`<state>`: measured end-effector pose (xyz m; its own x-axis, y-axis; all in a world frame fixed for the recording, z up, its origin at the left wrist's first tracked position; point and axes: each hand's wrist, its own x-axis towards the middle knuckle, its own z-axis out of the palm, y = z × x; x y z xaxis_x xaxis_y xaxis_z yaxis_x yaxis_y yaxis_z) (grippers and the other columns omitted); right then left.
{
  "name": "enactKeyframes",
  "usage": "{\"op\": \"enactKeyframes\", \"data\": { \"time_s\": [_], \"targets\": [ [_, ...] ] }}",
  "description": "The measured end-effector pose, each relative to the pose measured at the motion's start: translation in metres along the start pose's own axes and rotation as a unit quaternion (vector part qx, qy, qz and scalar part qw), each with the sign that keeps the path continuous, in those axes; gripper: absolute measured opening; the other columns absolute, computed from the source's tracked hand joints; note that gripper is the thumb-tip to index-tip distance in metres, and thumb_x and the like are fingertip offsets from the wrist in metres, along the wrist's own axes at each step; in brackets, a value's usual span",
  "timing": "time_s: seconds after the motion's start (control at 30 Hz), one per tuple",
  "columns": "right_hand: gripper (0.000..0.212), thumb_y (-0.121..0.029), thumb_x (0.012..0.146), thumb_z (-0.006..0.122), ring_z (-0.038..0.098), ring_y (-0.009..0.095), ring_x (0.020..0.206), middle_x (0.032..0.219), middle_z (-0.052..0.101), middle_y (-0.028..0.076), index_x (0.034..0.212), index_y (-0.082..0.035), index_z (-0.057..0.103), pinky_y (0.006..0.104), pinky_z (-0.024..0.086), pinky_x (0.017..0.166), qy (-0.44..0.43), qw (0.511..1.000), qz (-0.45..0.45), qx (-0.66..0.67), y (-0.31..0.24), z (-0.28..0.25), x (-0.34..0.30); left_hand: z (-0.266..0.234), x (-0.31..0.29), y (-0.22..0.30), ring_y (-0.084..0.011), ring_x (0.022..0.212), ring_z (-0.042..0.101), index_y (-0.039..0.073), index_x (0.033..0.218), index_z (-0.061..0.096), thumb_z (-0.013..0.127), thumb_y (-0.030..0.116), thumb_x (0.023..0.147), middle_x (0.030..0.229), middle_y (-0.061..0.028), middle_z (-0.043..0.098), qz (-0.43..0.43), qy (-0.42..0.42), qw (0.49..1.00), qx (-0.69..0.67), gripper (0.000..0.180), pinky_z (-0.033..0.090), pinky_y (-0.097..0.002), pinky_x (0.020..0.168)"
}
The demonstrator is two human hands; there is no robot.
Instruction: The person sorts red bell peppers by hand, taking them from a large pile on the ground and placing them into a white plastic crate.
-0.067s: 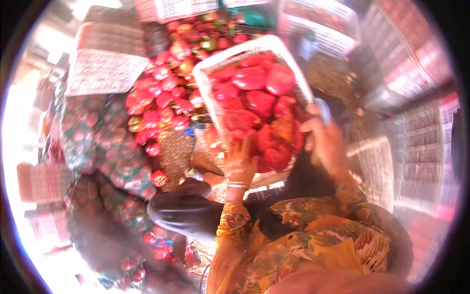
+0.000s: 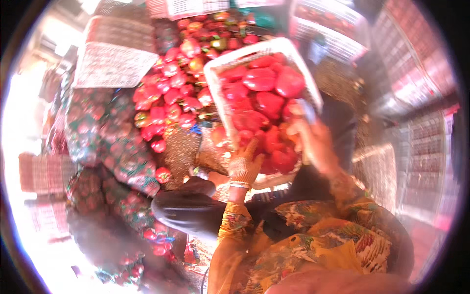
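A white plastic crate (image 2: 216, 93) full of large red bell peppers (image 2: 258, 79) stands in front of my legs, its long side slanting. At its near left corner my left hand (image 2: 243, 165), in a knitted glove with a pale band at the wrist, reaches over the rim. Its fingers are spread on the nearest peppers. My right hand (image 2: 314, 142), bare and smeared by motion, is at the crate's right side above the peppers. Its fingers are curled around a pale blue object (image 2: 308, 110), too blurred to name.
Left of the crate lies a loose heap of red peppers (image 2: 171, 93). Green mesh sacks of peppers (image 2: 115, 147) lean at the left. An overturned white crate (image 2: 115, 63) stands behind them. More crates (image 2: 330, 32) are stacked at the back and right.
My right hand has swung left from the crate's right rim to over the peppers, with the pale blue object. My left hand stays at the near corner. The whole view has shifted slightly.
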<state>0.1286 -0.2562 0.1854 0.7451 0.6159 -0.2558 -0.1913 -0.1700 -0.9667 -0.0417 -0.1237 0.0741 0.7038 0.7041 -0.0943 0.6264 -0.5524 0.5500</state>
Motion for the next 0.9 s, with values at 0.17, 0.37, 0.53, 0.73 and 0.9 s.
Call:
{"op": "enactKeyframes", "data": {
  "time_s": [0.17,0.37,0.53,0.73,0.9],
  "targets": [
    [0.024,-0.028,0.097,0.064,0.07,0.032,0.07,0.082,0.07,0.017,0.107,-0.007,0.071,0.0391,0.052,0.061,-0.016,0.957,-0.214,-0.194,0.119,0.135,0.091,0.005,0.04,-0.075,-0.0139,0.081,0.065,-0.004,0.112,0.069,0.067,0.01,0.095,0.096,-0.0038,0.07,-0.185,0.242,0.75,-0.587,0.022,0.053,-0.0266,0.073],
    [0.02,-0.022,0.095,0.064,0.069,0.034,0.071,0.075,0.066,0.019,0.093,-0.002,0.068,0.0401,0.051,0.062,0.006,0.962,-0.159,-0.22,0.13,0.145,0.107,0.016,0.134,-0.216,-0.0227,0.092,0.066,-0.001,0.114,0.066,0.067,0.016,0.09,0.1,-0.0112,0.071,-0.294,0.313,0.813,-0.394,0.03,0.051,-0.0351,0.085],
    [0.019,-0.017,0.096,0.06,0.066,0.028,0.07,0.075,0.065,0.015,0.1,-0.001,0.068,0.0382,0.05,0.064,-0.013,0.968,-0.043,-0.245,0.138,0.15,0.125,0.008,0.239,-0.321,-0.043,0.123,0.055,0.002,0.144,0.042,0.073,0.038,0.08,0.138,-0.0299,0.051,-0.357,0.279,0.884,-0.116,0.079,0.045,-0.0477,0.103],
    [0.025,-0.014,0.097,0.056,0.065,0.025,0.076,0.087,0.069,0.013,0.111,0.003,0.068,0.0361,0.051,0.071,0.006,0.97,-0.025,-0.24,0.144,0.151,0.134,0.029,0.342,-0.389,-0.0519,0.127,0.047,0.002,0.153,0.025,0.079,0.039,0.071,0.147,-0.0306,0.034,-0.433,0.295,0.851,0.028,0.105,0.044,-0.0544,0.106],
    [0.023,-0.015,0.098,0.058,0.066,0.027,0.078,0.086,0.069,0.014,0.109,0.002,0.069,0.0367,0.051,0.072,-0.002,0.973,-0.026,-0.229,0.148,0.158,0.133,0.028,0.297,-0.458,-0.0344,0.115,0.057,0.001,0.142,0.041,0.087,0.009,0.063,0.128,-0.0179,0.056,-0.295,0.426,0.83,-0.208,0.092,0.051,-0.0511,0.096]
  ]
}}
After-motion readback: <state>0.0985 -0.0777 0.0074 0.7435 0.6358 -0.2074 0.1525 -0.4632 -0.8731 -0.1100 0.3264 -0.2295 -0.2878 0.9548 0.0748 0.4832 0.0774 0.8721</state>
